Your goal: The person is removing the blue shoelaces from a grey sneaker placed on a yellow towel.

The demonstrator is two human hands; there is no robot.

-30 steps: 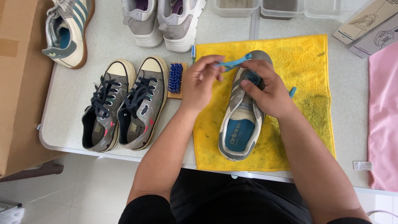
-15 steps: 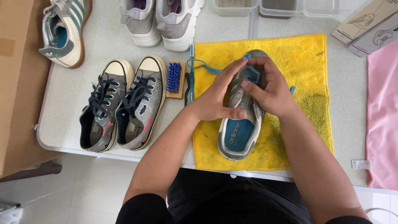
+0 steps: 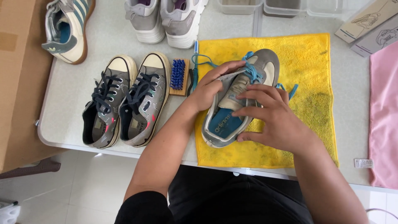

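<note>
Left of centre on the pale worktop [image 3: 74, 79], a pair of grey canvas sneakers [image 3: 124, 101] beside a blue-bristled brush [image 3: 178, 76]; upper left, a cream striped trainer [image 3: 66, 27]; top centre, grey trainers [image 3: 166, 18]; far left, a cardboard box [image 3: 18, 83]; right edge, pink cloth [image 3: 383, 112].

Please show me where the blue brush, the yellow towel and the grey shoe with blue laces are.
blue brush [image 3: 178, 74], head view, on its bristles.
yellow towel [image 3: 309, 91], head view, on bare cloth.
grey shoe [image 3: 268, 63], head view, on its toe.

sneaker [image 3: 232, 112] on towel [image 3: 306, 74]; brush [image 3: 178, 75] left of towel; laced pair [image 3: 124, 101] left of brush
</note>
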